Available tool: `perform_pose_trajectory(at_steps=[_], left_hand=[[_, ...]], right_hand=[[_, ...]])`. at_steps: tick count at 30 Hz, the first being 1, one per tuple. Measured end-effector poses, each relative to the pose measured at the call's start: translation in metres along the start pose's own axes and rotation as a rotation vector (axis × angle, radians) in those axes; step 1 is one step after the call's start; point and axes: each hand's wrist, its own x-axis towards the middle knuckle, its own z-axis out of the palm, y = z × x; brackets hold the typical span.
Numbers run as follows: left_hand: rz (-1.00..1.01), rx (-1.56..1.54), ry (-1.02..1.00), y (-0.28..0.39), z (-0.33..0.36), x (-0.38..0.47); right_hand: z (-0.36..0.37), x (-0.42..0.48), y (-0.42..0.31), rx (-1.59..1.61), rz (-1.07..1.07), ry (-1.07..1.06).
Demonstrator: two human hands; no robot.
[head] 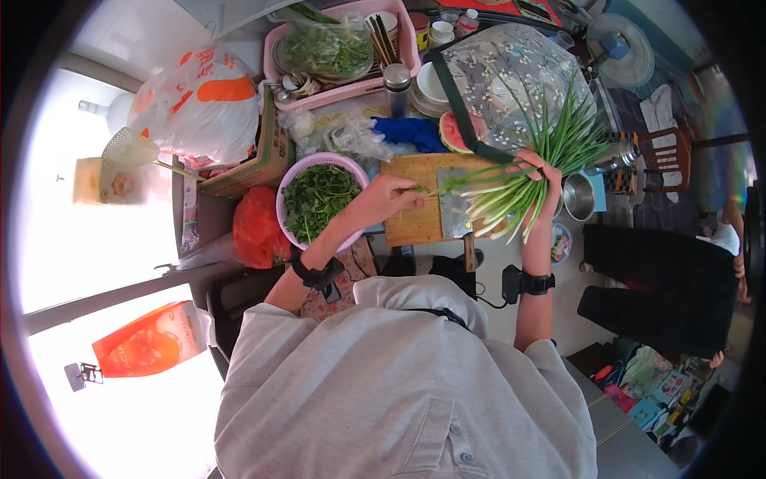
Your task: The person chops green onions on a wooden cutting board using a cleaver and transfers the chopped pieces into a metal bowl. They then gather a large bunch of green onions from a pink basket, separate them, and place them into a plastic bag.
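In my right hand (541, 185) is a bunch of scallions (562, 135), its white ends towards me and its green tops fanning away to the upper right. Fingertips of my left hand (389, 200) pinch a small green sprig (418, 188) over the left part of a wooden cutting board (413, 224). On that board lies a cleaver (456, 206), its wooden handle (469, 245) sticking out past the near edge. Some leafy green bits (452, 181) hang above the blade, beside the scallions. A pink colander (281, 203) full of leafy herbs (317, 200) stands left of the board, beyond my left forearm.
Behind the board are a watermelon piece (453, 133), a blue cloth (410, 133), a thermos (397, 90) and a mesh food cover (508, 78). A red plastic bag (258, 227) sits left of the colander. Metal pots (578, 196) stand right. Another person (664, 287) is at far right.
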Motion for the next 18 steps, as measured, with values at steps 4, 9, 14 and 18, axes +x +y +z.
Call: perform_pose_trajectory(at_steps=[4, 9, 14, 18], left_hand=[[0.066, 0.114, 0.148, 0.001, 0.0, -0.006], [0.288, 0.276, 0.344, 0.009, 0.001, -0.004], [0.199, 0.288, 0.326, 0.025, 0.005, 0.0], [0.185, 0.134, 0.311, 0.028, 0.005, 0.005]], right_hand=[[-0.011, -0.001, -0.004, 0.007, 0.078, 0.017], [-0.025, 0.0, 0.001, -0.224, 0.237, 0.078], [-0.029, 0.007, 0.024, -0.373, 0.168, 0.26], [-0.016, 0.011, 0.046, -0.716, 0.137, 0.226]])
